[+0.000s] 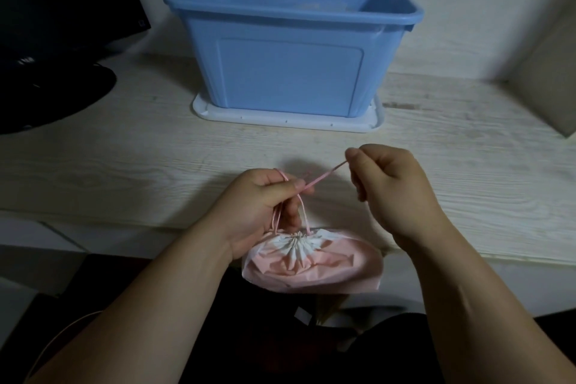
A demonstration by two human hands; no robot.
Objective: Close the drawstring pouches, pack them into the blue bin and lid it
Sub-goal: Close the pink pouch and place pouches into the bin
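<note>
Over a pale worktop (124, 150), left hand (265, 199) and right hand (386, 178) pinched the pink cord (324, 178) of a gathered pouch (311, 262); overpulling might tear it.

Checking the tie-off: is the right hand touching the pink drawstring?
Touching. The head view shows the right hand pinching the end of the pink drawstring between thumb and forefinger, with the cord stretched toward the left hand.

Pouch (311, 262) under the left hand (258, 199): thin crinkly plastic film, pink and white, slight sheen. Cord (324, 176) from that grip to the right hand (383, 174): smooth pink string. Bin (290, 72) beyond the grip: smooth blue plastic. Lid (280, 120) under it: white plastic. Table (124, 165): matt pale wood grain.
</note>
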